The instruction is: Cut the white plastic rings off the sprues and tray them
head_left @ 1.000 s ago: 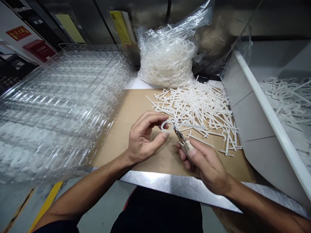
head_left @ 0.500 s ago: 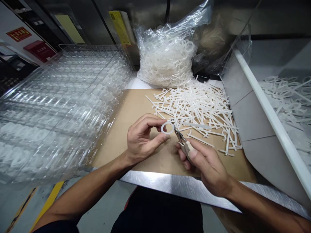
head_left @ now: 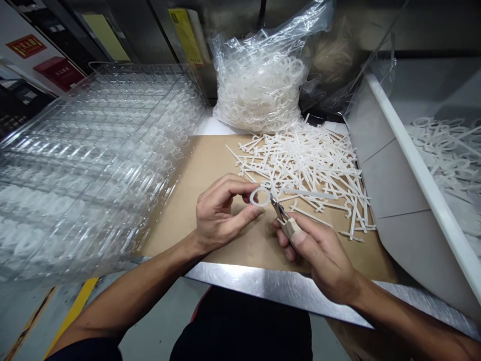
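Observation:
My left hand (head_left: 220,213) pinches a small white plastic ring (head_left: 259,196) between thumb and fingers, just above the brown cardboard sheet (head_left: 203,170). A long white stem runs from the ring to the right. My right hand (head_left: 319,250) is closed on a small pair of cutters (head_left: 283,218) with tan handles, and the metal tip sits at the ring's right edge where the stem joins it. Just behind both hands lies a heap of cut white plastic stems (head_left: 304,165).
A stack of clear plastic blister trays (head_left: 90,150) fills the left side. A clear bag of white rings (head_left: 263,85) stands at the back. A grey bin (head_left: 413,165) at right holds more white parts. The steel table edge (head_left: 263,288) runs in front.
Hands, ring and cutters stay almost as they were. The view has shifted slightly.

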A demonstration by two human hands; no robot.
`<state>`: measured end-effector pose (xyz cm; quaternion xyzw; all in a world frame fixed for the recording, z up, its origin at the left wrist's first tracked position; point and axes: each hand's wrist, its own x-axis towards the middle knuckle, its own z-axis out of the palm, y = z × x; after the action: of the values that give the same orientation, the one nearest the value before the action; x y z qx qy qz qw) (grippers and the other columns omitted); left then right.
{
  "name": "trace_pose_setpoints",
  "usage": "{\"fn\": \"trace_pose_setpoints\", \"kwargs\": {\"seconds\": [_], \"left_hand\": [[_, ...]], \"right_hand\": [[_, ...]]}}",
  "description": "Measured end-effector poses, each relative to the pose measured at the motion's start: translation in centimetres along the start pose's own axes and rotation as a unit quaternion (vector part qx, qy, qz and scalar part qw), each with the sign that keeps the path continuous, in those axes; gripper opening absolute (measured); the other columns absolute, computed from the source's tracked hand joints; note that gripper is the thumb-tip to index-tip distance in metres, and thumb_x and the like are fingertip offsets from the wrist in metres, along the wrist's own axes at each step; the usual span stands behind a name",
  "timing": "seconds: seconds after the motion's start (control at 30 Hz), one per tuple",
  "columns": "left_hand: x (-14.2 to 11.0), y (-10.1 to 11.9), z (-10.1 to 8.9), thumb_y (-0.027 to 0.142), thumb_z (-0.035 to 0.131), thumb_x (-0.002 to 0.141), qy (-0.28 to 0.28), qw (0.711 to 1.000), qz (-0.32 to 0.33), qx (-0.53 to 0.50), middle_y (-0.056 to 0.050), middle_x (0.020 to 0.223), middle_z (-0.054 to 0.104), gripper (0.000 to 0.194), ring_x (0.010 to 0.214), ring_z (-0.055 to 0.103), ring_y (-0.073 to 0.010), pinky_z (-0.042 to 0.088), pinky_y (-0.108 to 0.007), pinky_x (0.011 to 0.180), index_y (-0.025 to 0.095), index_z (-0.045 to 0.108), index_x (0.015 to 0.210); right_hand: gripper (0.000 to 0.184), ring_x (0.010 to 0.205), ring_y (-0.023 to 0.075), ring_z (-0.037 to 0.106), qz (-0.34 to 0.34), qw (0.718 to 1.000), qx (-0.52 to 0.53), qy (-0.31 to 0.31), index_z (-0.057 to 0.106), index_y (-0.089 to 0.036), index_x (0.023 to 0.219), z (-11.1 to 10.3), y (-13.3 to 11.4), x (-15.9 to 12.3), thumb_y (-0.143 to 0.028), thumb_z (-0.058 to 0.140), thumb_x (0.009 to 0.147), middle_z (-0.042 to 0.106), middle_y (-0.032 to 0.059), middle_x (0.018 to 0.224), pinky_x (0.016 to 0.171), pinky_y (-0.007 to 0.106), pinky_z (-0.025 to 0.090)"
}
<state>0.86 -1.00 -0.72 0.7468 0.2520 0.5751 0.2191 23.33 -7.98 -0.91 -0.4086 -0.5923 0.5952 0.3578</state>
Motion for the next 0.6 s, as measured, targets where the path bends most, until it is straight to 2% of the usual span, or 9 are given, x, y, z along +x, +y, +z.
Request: {"fn": "trace_pose_setpoints", "kwargs": {"seconds": [0.6], "left_hand": [[-0.11,-0.11,-0.01,0.007,0.082,0.081,-0.011,1.000,-0.004,-0.004,-0.008,0.092,0.071,0.039,0.082,0.068,-0.0167,0.056,-0.030,0.073,0.014,0.075,0.119]], "right_hand": [[0.039,0.070,0.0139,0.051,-0.004,1.000,-0.031,-0.006,0.062,-0.023,0.110,-0.14,-0.33,0.17,-0.055,0.041,0.110,0.057,0.0003,0.088,0.066,0.031,0.045]]}}
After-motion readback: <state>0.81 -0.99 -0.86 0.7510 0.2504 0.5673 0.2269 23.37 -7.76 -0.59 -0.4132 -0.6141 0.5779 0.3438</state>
